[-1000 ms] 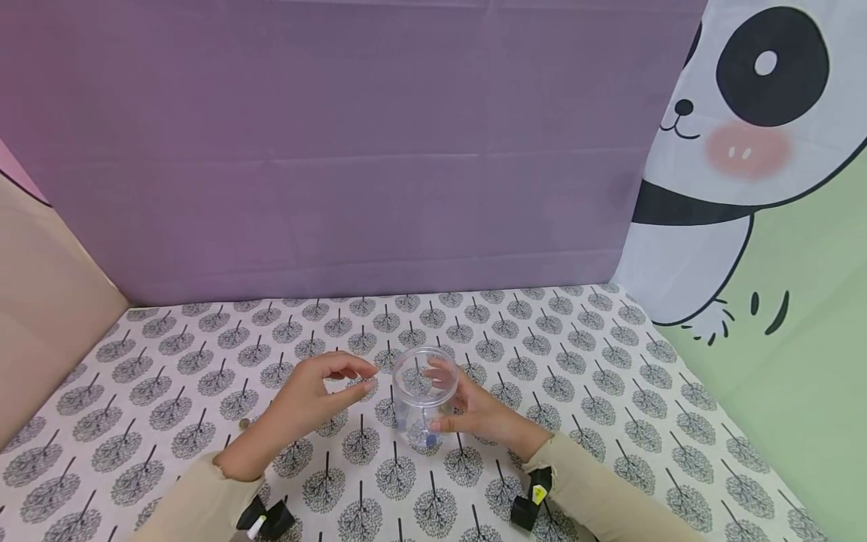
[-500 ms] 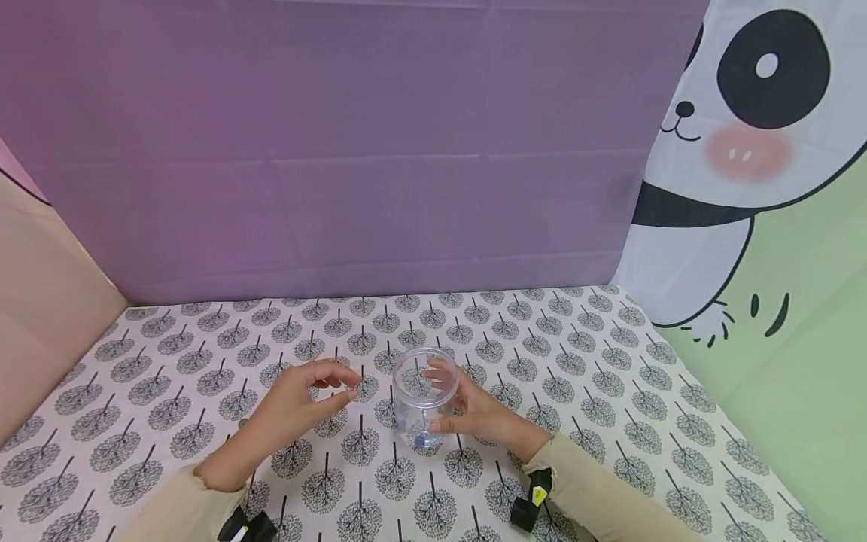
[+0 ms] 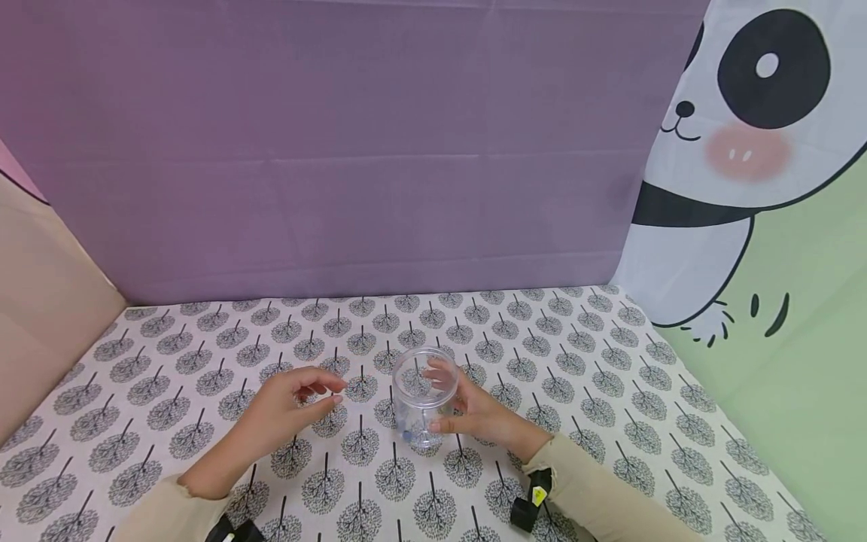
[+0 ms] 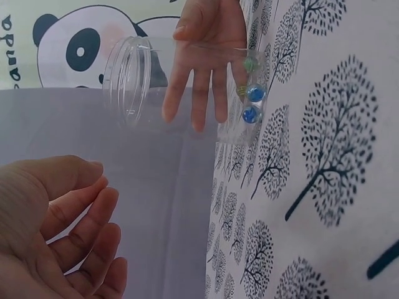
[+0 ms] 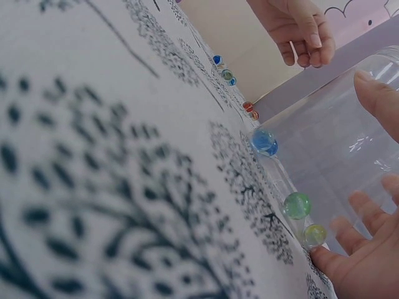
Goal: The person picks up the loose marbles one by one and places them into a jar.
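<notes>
Clear plastic forms the round, wide-mouthed jar (image 3: 410,412) that stands upright on the table (image 3: 576,331), about midway between the left and right edges and well apart from the far edge. The person's right hand (image 3: 477,414) holds the jar from the right, thumb on the near side and fingers spread along the far side, visible through the wall. At the bottom of the jar lie two blue glass marbles (image 4: 255,93), a green glass marble (image 5: 297,205) and a yellow glass marble (image 5: 314,235).

The left hand (image 3: 287,403) is empty, held to the left of the jar and apart from it, fingers loosely bent and thumb narrowly parted from the forefinger. Toward the left edge of the table, the right wrist view shows loose dark blue, blue-green and red glass marbles (image 5: 248,106); they overlap, so their number is hard to tell.

A white tablecloth printed with black trees (image 3: 677,421) covers the table. Purple cloth (image 3: 379,150) rises behind the far edge, and along the right edge hangs a pale green panel (image 3: 799,391) bearing a black-and-white panda (image 3: 684,256). Beige sleeves (image 3: 603,489) cover both forearms.
</notes>
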The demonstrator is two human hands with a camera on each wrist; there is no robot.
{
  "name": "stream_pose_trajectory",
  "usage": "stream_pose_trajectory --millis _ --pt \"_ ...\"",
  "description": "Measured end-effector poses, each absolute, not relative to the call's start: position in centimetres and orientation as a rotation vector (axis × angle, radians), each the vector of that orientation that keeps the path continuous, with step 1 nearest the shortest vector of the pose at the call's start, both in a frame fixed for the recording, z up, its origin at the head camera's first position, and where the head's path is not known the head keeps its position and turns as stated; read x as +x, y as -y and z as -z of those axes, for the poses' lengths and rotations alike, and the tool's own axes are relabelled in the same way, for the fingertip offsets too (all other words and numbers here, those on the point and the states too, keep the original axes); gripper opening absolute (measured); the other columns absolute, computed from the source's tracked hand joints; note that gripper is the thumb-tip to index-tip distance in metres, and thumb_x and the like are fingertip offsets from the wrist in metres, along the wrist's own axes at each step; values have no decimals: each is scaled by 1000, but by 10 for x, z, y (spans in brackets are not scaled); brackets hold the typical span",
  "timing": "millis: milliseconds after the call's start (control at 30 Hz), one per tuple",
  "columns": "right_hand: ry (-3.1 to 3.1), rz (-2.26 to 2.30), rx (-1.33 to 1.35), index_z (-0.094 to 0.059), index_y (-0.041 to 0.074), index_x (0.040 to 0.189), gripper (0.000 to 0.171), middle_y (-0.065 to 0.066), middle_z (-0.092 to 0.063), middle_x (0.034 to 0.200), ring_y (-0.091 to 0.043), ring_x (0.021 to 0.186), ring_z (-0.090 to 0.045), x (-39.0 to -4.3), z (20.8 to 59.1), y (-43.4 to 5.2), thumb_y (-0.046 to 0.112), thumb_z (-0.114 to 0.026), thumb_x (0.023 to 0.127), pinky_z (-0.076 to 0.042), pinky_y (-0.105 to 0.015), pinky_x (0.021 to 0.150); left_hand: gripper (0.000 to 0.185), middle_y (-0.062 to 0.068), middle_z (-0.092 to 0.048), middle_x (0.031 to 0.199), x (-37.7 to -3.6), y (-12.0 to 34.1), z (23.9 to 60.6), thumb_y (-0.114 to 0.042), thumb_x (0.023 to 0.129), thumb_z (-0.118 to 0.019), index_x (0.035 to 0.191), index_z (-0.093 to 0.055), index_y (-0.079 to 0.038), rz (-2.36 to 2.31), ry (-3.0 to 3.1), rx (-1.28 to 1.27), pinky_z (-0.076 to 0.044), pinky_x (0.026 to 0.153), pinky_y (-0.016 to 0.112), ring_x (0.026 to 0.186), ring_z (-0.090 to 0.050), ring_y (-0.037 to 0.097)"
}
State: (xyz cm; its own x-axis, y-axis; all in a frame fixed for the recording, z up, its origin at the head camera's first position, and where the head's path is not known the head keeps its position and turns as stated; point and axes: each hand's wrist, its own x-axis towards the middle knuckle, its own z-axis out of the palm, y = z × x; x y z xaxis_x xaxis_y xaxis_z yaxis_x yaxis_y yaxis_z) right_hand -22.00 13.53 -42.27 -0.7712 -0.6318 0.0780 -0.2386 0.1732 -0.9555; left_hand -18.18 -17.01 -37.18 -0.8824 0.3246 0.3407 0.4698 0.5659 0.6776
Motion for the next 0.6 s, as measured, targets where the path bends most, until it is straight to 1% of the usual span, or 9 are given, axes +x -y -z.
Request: stream_pose_trajectory --millis 133,233,433,533,600 --pt "-2111 1628 -826 -17 28 149 93 -7 -30 151 -27 138 -29 -220 422 -135 26 -76 78 -24 -44 111 18 1 -69 102 -181 174 374 -8 80 -72 99 -70 -10 1212 2617 -659 -52 78 32 87 -59 15" --pt "-2109 1629 -818 -17 29 149 92 -7 -30 151 -27 138 -28 -219 422 -135 25 -76 78 -24 -44 112 18 -1 -69 101 -181 178 377 -10 81 -72 99 -70 -11 1213 2630 -635 -52 78 31 87 -59 14" --pt "-2131 1617 -814 -16 25 150 94 -6 -29 151 -27 139 -27 -218 420 -135 26 -76 78 -24 -44 111 18 -3 -68 100 -180 189 380 -12 82 -71 100 -69 -11 1189 2665 -587 -52 79 33 86 -59 10" --pt "-2130 1615 -816 -16 25 150 94 -6 -29 151 -27 139 -28 -218 420 -134 29 -76 77 -24 -43 111 18 -3 -69 99 -180 194 379 -14 83 -71 100 -69 -12 1158 2683 -562 -52 78 33 85 -58 6" --pt "-2127 1617 -811 -16 25 149 95 -5 -30 151 -26 138 -28 -218 420 -134 29 -77 77 -25 -42 111 17 -2 -69 98 -180 197 379 -15 84 -71 100 -70 -12 1155 2686 -548 -51 78 33 85 -58 6"
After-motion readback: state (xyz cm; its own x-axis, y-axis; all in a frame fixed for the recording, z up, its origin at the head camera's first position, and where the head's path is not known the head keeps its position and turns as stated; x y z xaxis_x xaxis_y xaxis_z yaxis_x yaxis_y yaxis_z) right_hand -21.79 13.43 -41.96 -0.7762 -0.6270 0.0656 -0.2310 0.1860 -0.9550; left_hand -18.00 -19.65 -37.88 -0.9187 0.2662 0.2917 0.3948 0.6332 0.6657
